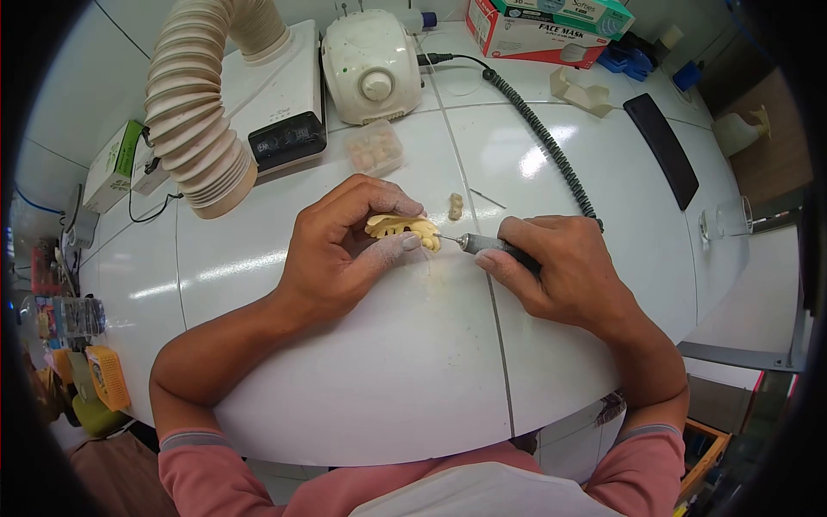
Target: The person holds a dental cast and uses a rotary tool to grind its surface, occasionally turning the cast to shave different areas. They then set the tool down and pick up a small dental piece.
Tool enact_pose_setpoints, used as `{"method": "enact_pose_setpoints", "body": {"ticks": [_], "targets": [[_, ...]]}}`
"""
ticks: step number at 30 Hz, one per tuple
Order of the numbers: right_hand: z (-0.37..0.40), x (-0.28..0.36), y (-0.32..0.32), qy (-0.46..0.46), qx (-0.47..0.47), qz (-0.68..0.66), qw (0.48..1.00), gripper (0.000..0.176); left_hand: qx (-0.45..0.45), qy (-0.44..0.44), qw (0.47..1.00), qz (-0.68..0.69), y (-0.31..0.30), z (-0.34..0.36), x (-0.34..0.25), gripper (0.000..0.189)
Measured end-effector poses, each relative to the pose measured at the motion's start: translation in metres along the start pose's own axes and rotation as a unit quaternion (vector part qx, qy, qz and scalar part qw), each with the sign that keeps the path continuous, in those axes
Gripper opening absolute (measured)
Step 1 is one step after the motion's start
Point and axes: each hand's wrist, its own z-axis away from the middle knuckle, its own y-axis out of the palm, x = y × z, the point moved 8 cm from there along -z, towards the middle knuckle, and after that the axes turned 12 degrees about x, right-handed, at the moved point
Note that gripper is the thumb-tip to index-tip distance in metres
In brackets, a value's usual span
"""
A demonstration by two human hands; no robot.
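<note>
Between the thumb and fingers of my left hand (338, 246) is a yellowish dental model (403, 227) with a row of teeth along its edge. My right hand (560, 263) grips a dental handpiece (495, 248) like a pen. Its thin bur points left and meets the right end of the model; whether it touches cannot be made out. Pale dust coats my fingertips. Just beyond the model lie a small tooth-coloured piece (455, 206) and a thin metal bur (488, 199). A clear box (376, 148) of small tooth-coloured pieces stands behind my left hand.
A ribbed suction hose (194, 112) hangs at the left. Behind stands a white control unit (370, 69), with a coiled cord (543, 129) running to the right. Face mask boxes (543, 34), a black curved strip (662, 151) and a glass (726, 219) are farther right.
</note>
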Motion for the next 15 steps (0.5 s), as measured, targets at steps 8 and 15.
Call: {"method": "enact_pose_setpoints", "body": {"ticks": [8,15], "targets": [[0.0001,-0.0006,-0.0001,-0.001,0.007,-0.005,1.0,0.042,-0.002,0.0,1.0,0.004,0.0005,-0.0001,-0.0006,0.026],[0.0,0.0004,-0.0014,-0.003,0.002,-0.004,1.0,0.042,-0.002,-0.003,1.0,0.009,0.0008,0.0002,-0.0004,0.028]]}}
